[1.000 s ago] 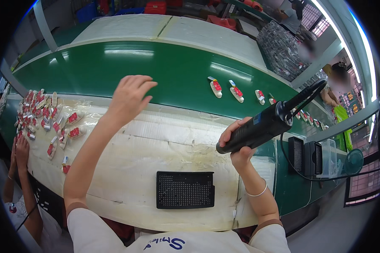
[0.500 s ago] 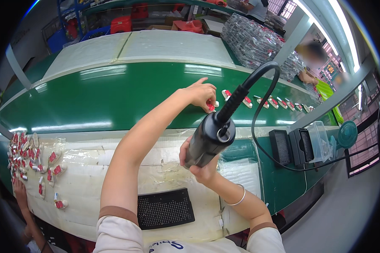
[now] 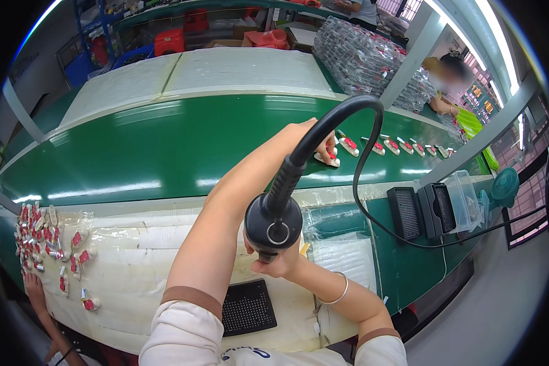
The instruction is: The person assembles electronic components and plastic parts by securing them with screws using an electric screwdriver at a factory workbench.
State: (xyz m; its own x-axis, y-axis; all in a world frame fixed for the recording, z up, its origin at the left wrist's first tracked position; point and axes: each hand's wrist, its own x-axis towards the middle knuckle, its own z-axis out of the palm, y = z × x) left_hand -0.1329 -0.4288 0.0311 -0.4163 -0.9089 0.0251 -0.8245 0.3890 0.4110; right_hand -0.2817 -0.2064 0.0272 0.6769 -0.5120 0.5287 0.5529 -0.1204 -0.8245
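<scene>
On the green belt (image 3: 165, 143), my left hand (image 3: 321, 141) reaches out with its fingers closed down on a small red and white part (image 3: 330, 160). The cable of the tool partly hides that hand. My right hand (image 3: 280, 263) grips a black corded electric screwdriver (image 3: 274, 222) over the near worktop. Its cable end points up at me, with a metal ring on it, and its tip is hidden. Below lies a black tray (image 3: 248, 308) with rows of small bright dots, partly covered by my left arm.
Several similar parts (image 3: 391, 147) line the belt to the right. A pile of them (image 3: 39, 235) lies at left, near another person's hand (image 3: 33, 287). At right are black holders (image 3: 404, 210), a clear bin (image 3: 460, 201) and a green fan (image 3: 505, 186). Bagged goods (image 3: 363, 61) are stacked behind.
My left hand has moved right along the belt, closer to the row of parts. The screwdriver in my right hand has moved left and toward me, its cable end swinging up.
</scene>
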